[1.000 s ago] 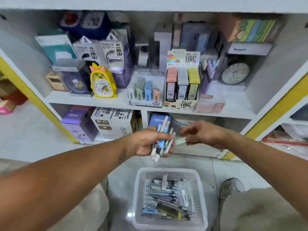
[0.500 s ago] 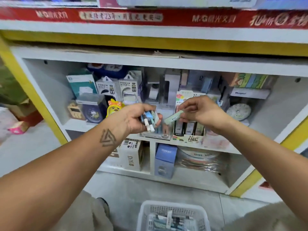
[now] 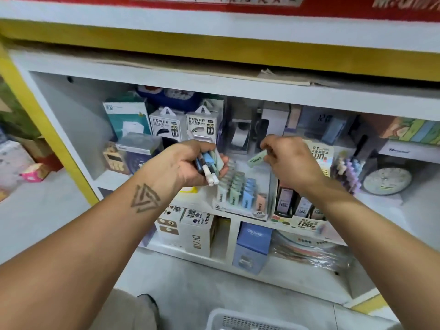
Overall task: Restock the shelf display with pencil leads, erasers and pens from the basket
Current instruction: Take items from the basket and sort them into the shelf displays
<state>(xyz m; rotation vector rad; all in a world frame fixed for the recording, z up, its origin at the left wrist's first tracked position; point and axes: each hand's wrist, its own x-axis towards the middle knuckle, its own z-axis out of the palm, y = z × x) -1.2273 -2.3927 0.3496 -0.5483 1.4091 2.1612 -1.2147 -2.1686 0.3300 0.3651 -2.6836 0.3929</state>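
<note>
Left hand grips lead tubes; right hand pinches green tube above tray at 12 o'clock. Basket at 6. Risk: loose bundle slips, tube lands in the wrong colour row.

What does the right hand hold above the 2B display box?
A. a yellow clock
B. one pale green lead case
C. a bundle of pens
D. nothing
B: the right hand pinches a single pale green lead case above the 2B display box, while the left hand grips the bundle of cases.
</note>
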